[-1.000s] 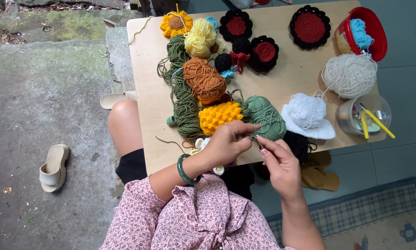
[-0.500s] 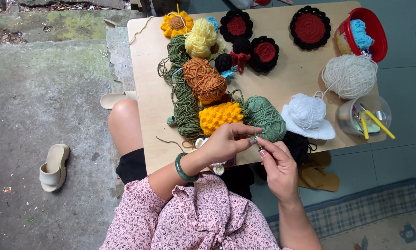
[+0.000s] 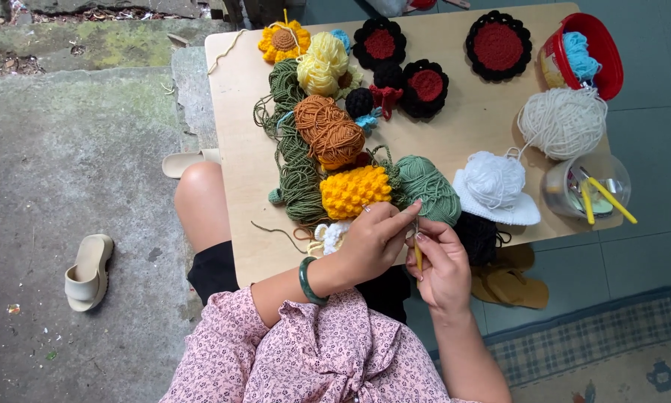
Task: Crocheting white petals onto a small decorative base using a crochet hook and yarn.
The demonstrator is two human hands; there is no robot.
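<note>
Head view, left hand (image 3: pixel 372 242) fingers pinched on a thin green strand beside the green yarn ball (image 3: pixel 428 190), right hand (image 3: pixel 441 265) closed around a yellow crochet hook (image 3: pixel 418 257), both at the near edge of the wooden desk (image 3: pixel 234 119), yellow crocheted piece (image 3: pixel 354 192) just beside, white yarn ball (image 3: pixel 493 179) near.

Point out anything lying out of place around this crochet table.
A lone beige slipper lies on the concrete far from its mate, which is tucked under the table. A loose green strand trails across the tabletop.

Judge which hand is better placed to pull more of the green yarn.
Left. The left hand already touches the green yarn ball, while the right hand holds the yellow crochet hook.
</note>
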